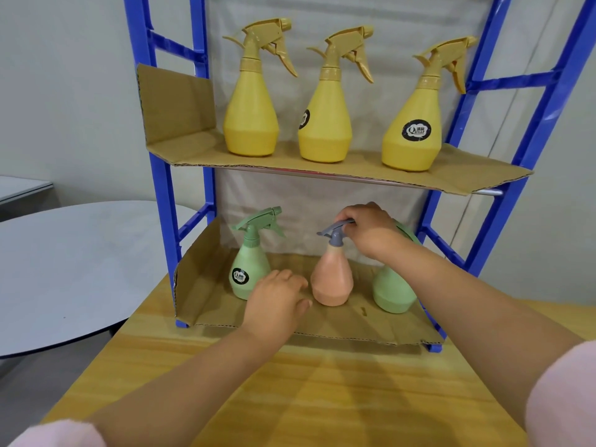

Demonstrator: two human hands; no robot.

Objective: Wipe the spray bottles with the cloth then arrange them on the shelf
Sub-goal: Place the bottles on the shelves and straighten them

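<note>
Landmark: blue shelf frame (161, 188), standing on a wooden table (322, 398), with 2 cardboard-lined tiers.
Left of frame: round grey table (80, 269), apart from the wooden table.
Upper tier: cardboard liner (354, 166) carried 3 yellow spray bottles (324, 124), all upright in a row, nozzles pointing toward the frame's right side.
Lower tier, left: green spray bottle (250, 262), upright, round black label facing forward.
Left hand (274, 304): palm down over the lower tier's liner, between the green spray bottle and the pink spray bottle; fingers extended and loosely together, thumb tip just beside the pink base, gripping nothing.
Lower tier, centre: pink spray bottle (332, 279) with grey trigger head, upright on the liner.
Right hand (367, 230): fingers curled and pinched around the grey trigger head.
Lower tier, right: second green bottle (392, 291), upright, largely hidden behind the right forearm.
Cloth: cannot tell its location.
</note>
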